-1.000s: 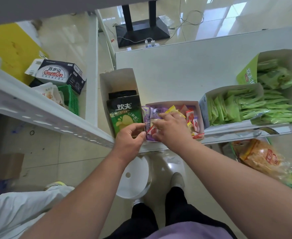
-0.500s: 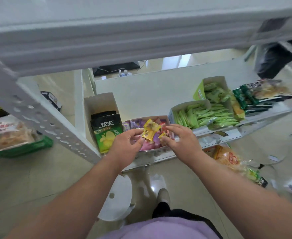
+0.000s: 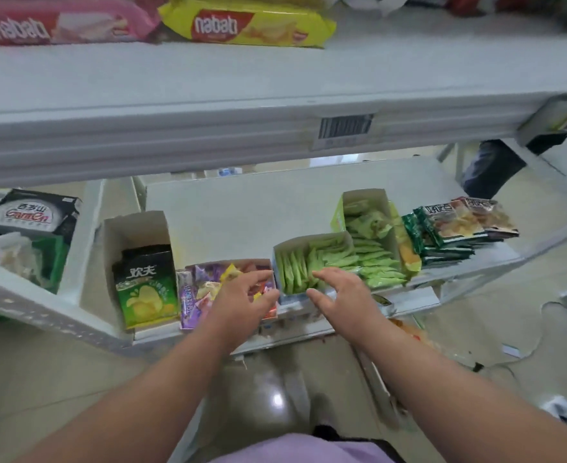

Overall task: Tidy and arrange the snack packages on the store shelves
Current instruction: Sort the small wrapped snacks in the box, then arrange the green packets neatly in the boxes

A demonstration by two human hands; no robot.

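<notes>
White metal store shelf (image 3: 228, 208) over a glossy tiled floor.
We spread our left hand (image 3: 242, 300) over the mixed-candy cardboard box (image 3: 205, 279); our right hand (image 3: 342, 292), released, hovers near the green-sachet box (image 3: 309, 262).

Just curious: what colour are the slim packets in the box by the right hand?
Light green packets, clearest in the head view.

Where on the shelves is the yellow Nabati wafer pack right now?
In the head view, the yellow Nabati wafer pack lies on the upper shelf, top centre, right of the pink Nabati pack.
</notes>
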